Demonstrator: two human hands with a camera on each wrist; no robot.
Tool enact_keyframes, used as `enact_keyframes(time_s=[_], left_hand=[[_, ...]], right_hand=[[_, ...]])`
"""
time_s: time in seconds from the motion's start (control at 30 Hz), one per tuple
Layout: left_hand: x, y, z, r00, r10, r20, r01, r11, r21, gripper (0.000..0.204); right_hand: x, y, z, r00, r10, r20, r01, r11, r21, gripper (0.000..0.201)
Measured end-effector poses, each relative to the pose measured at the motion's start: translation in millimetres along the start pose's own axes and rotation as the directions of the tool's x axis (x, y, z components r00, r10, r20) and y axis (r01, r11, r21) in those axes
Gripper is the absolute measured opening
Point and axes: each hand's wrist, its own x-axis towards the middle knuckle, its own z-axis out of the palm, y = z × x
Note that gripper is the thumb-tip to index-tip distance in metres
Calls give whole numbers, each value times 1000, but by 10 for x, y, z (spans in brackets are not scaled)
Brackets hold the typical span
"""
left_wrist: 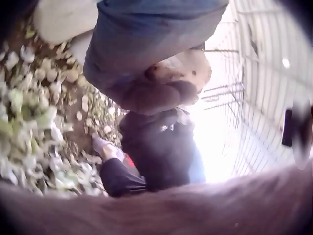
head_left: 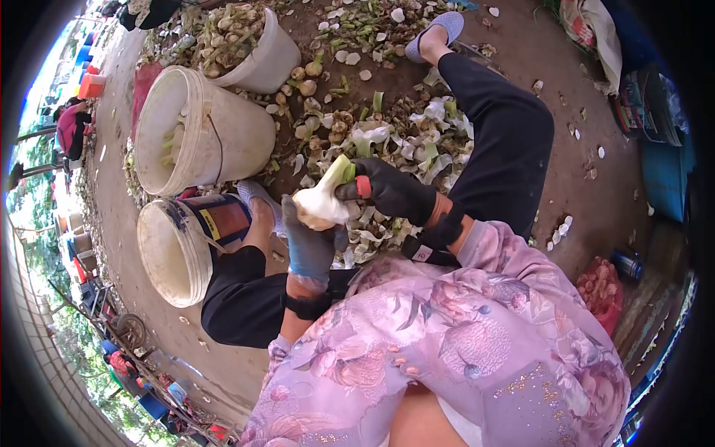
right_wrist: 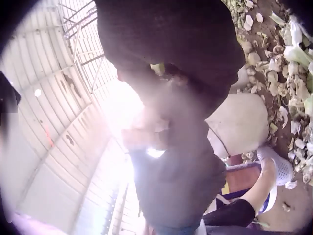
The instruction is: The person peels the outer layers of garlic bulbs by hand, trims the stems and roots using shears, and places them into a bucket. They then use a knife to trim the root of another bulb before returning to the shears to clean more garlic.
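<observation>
Between the two hands is a white garlic bulb (head_left: 320, 203) with a short, cut green stalk (head_left: 339, 171) pointing up and away. My left hand (head_left: 309, 244), in a grey-blue glove, grips the bulb's root end from below. In the left wrist view its curled fingers (left_wrist: 151, 98) wrap the pale bulb (left_wrist: 193, 68), whose skin has dark spots. A dark-gloved right hand (head_left: 395, 190) with a red band (head_left: 363, 186) on it pinches the stalk and loose outer skin. In the right wrist view the dark glove (right_wrist: 171, 44) hides most of the bulb.
Peeled skins and leaves (head_left: 424, 141) litter the ground between the legs. To the left stand a large white bucket (head_left: 238, 138), a smaller open bucket (head_left: 175, 253) and a tipped tub (head_left: 272, 59) with garlic bulbs (head_left: 231, 33). A red net bag (head_left: 599, 294) lies at the right.
</observation>
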Motion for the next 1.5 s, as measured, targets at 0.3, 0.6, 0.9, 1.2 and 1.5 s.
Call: enact_keyframes(time_s=[0.3,0.6,0.9,1.2,1.5], left_hand=[[105,107,-15,959,284,11,-265,877,401,50],[354,-36,-90,933,340,120,-355,923,146,20],[152,42,-10,950,250,190,-244,968,-54,40],[311,54,-394,959,240,151,-157,894,-421,35],[219,1093,-1655,763,646,-3,-612,724,320,40]], right_hand=[[-72,137,-106,982,-182,-52,180,983,-34,14],[-90,204,-65,963,-63,-263,18,985,-170,14],[-119,760,-655,909,268,-318,-367,157,-917,39],[84,217,88,989,62,136,-66,997,29,42],[-122,58,-117,972,186,143,-26,691,-722,19]])
